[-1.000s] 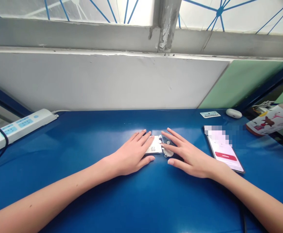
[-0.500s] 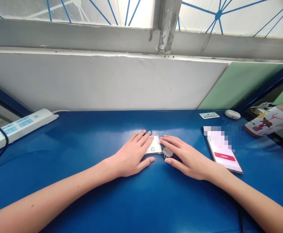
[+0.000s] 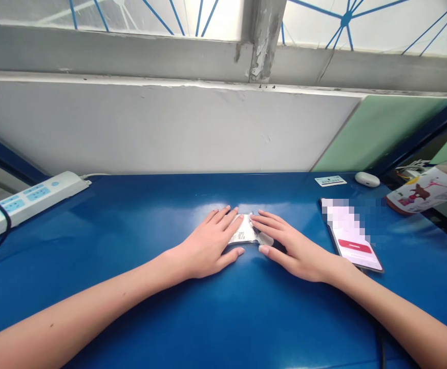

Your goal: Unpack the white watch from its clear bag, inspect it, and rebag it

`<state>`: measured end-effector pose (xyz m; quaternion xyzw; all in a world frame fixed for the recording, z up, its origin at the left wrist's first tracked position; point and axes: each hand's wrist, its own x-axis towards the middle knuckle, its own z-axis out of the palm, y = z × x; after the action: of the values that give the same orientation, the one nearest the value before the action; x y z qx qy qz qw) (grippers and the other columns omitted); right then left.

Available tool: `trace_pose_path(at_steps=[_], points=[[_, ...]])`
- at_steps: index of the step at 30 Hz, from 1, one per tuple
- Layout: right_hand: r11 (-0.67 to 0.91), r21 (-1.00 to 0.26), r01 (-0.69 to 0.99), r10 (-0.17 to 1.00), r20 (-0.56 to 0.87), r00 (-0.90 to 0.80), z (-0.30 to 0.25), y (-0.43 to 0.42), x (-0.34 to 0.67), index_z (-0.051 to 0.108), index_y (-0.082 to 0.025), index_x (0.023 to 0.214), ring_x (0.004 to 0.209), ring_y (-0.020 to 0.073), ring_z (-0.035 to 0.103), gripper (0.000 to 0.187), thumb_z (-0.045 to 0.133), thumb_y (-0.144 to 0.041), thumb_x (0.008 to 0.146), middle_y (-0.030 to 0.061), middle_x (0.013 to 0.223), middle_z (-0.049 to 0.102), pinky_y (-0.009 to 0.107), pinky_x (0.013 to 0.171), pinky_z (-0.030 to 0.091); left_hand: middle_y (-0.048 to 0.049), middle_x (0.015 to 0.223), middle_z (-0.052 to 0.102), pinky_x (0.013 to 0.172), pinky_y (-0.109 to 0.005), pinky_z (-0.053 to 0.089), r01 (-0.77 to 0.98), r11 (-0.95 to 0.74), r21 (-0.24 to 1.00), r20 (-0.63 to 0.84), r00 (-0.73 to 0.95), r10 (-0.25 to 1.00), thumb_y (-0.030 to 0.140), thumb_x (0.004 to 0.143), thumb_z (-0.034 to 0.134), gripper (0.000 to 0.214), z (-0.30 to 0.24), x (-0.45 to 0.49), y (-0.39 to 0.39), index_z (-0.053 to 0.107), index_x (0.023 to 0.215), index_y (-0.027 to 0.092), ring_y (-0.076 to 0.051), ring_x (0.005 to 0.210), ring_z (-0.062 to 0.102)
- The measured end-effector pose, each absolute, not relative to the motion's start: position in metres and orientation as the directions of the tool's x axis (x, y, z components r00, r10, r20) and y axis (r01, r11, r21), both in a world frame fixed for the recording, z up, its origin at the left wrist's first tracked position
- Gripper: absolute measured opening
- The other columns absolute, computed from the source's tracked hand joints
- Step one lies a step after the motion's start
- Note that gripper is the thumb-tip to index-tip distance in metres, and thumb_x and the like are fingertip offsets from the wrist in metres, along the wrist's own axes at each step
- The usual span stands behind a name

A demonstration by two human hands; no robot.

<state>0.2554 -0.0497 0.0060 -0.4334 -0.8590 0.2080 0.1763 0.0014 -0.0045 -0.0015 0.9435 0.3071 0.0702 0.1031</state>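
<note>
My left hand (image 3: 210, 246) lies palm down with its fingers stretched out, partly over a small flat white item in a clear plastic sleeve (image 3: 243, 230). A dark printed mark shows near its lower edge. On the other side rests my right hand (image 3: 286, 241), fingers extended, their tips near the sleeve's right edge. Below its fingers a small round whitish piece (image 3: 264, 239) shows beside the sleeve, partly hidden by the hand. Neither hand is closed around anything. The sleeve lies flat on the blue tabletop (image 3: 223, 318).
A phone (image 3: 354, 247) with its screen lit lies right of my right hand. Behind it are a white card (image 3: 331, 181) and a white earbud case (image 3: 367, 179). A labelled bottle (image 3: 426, 192) leans at the right edge. At left is a white power strip (image 3: 31, 202) with a black cable.
My right thumb has shifted slightly over the round piece and covers the small ring seen before. The camera view has moved a little. My left hand stays in place.
</note>
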Motion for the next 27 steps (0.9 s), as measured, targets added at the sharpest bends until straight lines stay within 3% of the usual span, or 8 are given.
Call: trace_pose_path(at_steps=[9,18,24,27], points=[[0.539,-0.487,0.688,0.816,0.098,-0.570,0.0044,-0.0494,0.2515,0.033,-0.020,0.154,0.150,0.0317,0.019,0.059,0.045,-0.043,0.100,0.0111,0.158,0.035,0.057,0.115,0.034,-0.0195,0.157,0.034,0.116,-0.055,0.027,0.559,-0.796,0.232,0.081,0.804,0.588,0.048,0.099,0.045,0.065,-0.0034,0.0014,-0.0039,0.030,0.152,0.014,-0.037,0.147,0.026],[0.621,-0.348,0.702,0.775,0.136,-0.618,0.0014,-0.0510,0.2455,0.034,-0.008,0.152,0.151,0.0322,0.014,0.067,0.045,-0.047,0.099,0.0161,0.159,0.032,0.054,0.117,0.032,-0.0215,0.158,0.031,0.115,-0.057,0.026,0.568,-0.792,0.223,0.046,0.806,0.591,0.040,0.102,0.039,0.059,-0.0015,0.0033,-0.0046,0.029,0.152,0.011,-0.037,0.148,0.023],[0.643,-0.342,0.685,0.756,0.144,-0.638,-0.0019,-0.0505,0.2483,0.028,-0.014,0.155,0.150,0.0323,0.014,0.069,0.048,-0.047,0.098,0.0140,0.161,0.027,0.055,0.116,0.033,-0.0194,0.158,0.031,0.115,-0.057,0.026,0.558,-0.791,0.249,0.069,0.805,0.589,0.040,0.102,0.040,0.058,-0.0053,0.0026,-0.0033,0.028,0.153,0.014,-0.037,0.148,0.024],[0.628,-0.356,0.692,0.769,0.147,-0.622,0.0007,-0.0474,0.2484,0.036,-0.015,0.152,0.151,0.0318,0.014,0.059,0.044,-0.043,0.101,0.0128,0.160,0.030,0.055,0.116,0.033,-0.0191,0.157,0.034,0.115,-0.057,0.027,0.555,-0.791,0.256,0.095,0.800,0.592,0.038,0.102,0.039,0.056,-0.0072,0.0023,-0.0030,0.030,0.151,0.014,-0.037,0.147,0.026]])
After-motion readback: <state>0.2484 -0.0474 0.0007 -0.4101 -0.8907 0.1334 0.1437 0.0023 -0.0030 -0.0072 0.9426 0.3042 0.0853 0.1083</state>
